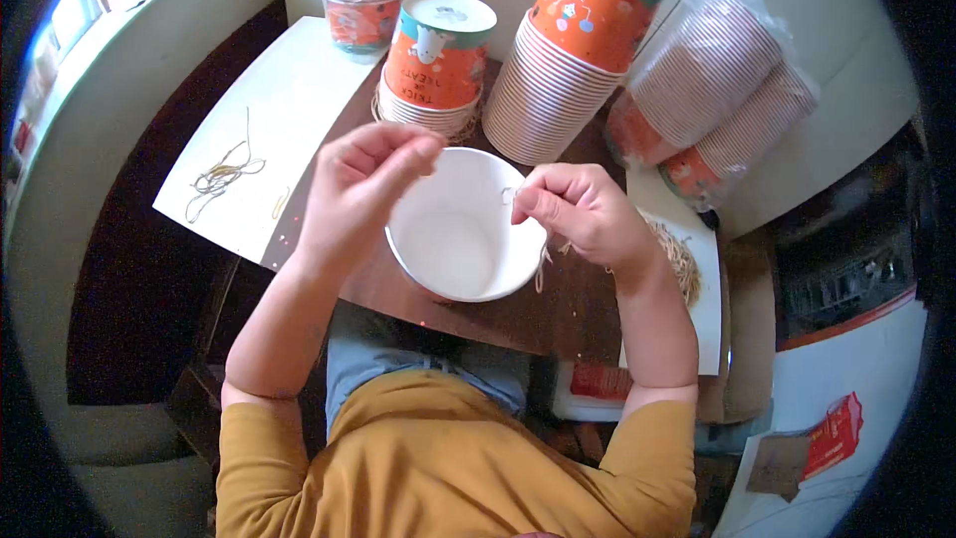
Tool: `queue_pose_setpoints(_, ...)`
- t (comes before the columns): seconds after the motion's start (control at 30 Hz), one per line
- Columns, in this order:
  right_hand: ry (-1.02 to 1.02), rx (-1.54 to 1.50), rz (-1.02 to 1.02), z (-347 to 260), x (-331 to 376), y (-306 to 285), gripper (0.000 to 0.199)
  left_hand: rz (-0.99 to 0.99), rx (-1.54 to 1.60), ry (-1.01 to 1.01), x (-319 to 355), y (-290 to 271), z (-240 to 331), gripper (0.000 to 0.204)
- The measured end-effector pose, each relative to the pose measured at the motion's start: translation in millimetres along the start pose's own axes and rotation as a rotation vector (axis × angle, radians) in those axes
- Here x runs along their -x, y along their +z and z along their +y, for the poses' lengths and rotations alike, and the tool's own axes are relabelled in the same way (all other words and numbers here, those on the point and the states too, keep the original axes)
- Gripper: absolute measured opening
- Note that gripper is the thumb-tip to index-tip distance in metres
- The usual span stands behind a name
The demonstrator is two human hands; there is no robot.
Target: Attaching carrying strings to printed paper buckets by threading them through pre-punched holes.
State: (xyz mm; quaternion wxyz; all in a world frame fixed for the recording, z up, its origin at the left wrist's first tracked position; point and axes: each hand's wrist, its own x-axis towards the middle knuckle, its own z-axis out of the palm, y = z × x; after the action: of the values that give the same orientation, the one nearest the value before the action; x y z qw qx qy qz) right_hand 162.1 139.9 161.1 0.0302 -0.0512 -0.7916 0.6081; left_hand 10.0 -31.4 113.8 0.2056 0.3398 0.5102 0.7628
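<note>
A white-lined paper bucket (pixel 448 244) stands open side up on the brown table, close to my body. My right hand (pixel 578 209) pinches at its right rim, with a thin cord (pixel 508 196) showing by the fingertips against the inner wall. A pale cord end (pixel 542 274) hangs outside the rim below that hand. Over the bucket's far left rim, my left hand (pixel 368 174) is raised with thumb and fingers pressed together. Whatever it may pinch is too small to make out.
Behind the bucket are an upside-down orange and teal bucket stack (pixel 438 60) and a taller leaning stack (pixel 558 80). Bagged stacks (pixel 712 80) lie at the right, another wrapped stack (pixel 360 0) at the back left. Loose cords (pixel 224 179) lie left; a cord bundle (pixel 677 259) lies right.
</note>
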Motion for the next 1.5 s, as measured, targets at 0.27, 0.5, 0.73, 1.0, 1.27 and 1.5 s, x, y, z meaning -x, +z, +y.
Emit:
queue_pose_setpoints(0.27, -0.020, -0.012, -0.123, -9, -10, -4, 0.021, -0.593, -0.430, 0.011, -7, -1, 14, 0.035)
queue_pose_setpoints(0.5, 0.011, -0.114, -0.155, 13, -3, -17, 0.020, -0.399, -0.539, -0.100, -1, -22, 19, 0.016)
queue_pose_setpoints(0.73, 0.007, -0.160, -0.101, 23, 9, -30, 0.016, -0.246, -0.277, -0.240, -5, -53, 21, 0.014)
queue_pose_setpoints(1.0, -0.149, 0.035, -0.021, 26, 14, -40, 0.018, 0.000, -0.027, -0.197, -7, -66, 2, 0.014)
queue_pose_setpoints(1.27, -0.090, 0.789, -0.068, 13, 14, -42, 0.012, 0.230, 0.190, -0.148, -7, -68, 2, 0.013)
queue_pose_setpoints(1.5, -0.479, 0.793, 0.464, -7, -15, 19, 0.057, 0.132, -0.376, 0.157, 7, -22, 7, 0.011)
